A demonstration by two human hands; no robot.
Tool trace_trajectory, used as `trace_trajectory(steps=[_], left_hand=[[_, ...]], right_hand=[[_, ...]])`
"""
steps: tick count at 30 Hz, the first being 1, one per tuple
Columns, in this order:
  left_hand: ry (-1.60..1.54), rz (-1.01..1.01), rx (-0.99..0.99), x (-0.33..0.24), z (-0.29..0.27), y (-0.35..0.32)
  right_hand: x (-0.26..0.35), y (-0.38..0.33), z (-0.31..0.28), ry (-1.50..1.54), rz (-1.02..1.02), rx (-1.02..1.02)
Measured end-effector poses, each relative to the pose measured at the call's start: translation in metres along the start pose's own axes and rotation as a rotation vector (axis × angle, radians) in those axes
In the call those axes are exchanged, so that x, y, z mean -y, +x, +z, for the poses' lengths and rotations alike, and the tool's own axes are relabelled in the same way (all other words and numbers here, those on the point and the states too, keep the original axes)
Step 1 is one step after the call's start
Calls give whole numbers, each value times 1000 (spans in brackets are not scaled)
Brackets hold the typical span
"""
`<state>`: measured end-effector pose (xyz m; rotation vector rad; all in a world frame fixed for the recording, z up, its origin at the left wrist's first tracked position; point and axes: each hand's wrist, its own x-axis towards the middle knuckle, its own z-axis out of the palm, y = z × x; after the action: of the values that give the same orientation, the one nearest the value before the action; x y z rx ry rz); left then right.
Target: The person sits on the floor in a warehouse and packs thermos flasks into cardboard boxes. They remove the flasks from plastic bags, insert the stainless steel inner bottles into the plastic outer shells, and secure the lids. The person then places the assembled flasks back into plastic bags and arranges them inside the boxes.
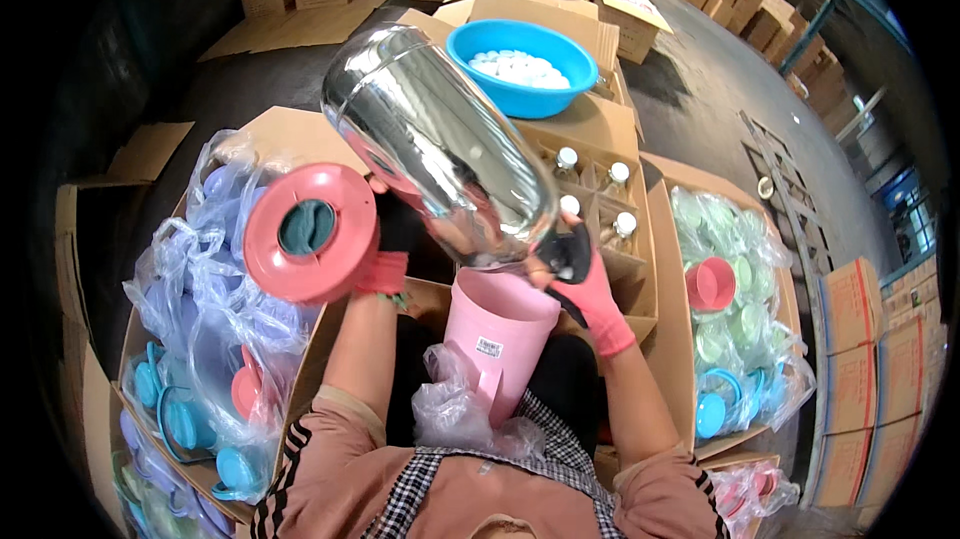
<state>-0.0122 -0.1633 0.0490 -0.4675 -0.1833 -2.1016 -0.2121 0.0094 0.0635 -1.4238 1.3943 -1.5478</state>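
Note:
A shiny silver vacuum-flask liner [440, 139] hangs tilted above my lap, rounded end up to the left. My right hand [590, 294], in a pink glove with black on it, is closed around the liner's lower right end. My left hand [384, 273], in a similar glove, grips a pink round flanged flask part [262, 254] with a dark green piece [307, 227] in its middle. That part hides most of the left fingers. Below the liner, an open pink flask body [510, 324] with a handle and a label stands between my legs.
Crumpled clear plastic [455, 409] lies by the flask body. Left, a carton holds bagged lilac parts [270, 309] and blue lids [185, 424]. Ahead are a blue basin [470, 39] of white pieces and a divided carton [640, 284] with white-capped liners. Right, bagged green parts [745, 324] fill another carton.

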Motion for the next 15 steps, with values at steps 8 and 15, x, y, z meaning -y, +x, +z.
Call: trace_trajectory(steps=[8,15], left_hand=[[245,-87,-151,2,-41,7],[512,-258,-312,3,-40,-51]], right_hand=[[-63,5,-12,625,390,-53],[-29,8,-5,310,328,-75]])
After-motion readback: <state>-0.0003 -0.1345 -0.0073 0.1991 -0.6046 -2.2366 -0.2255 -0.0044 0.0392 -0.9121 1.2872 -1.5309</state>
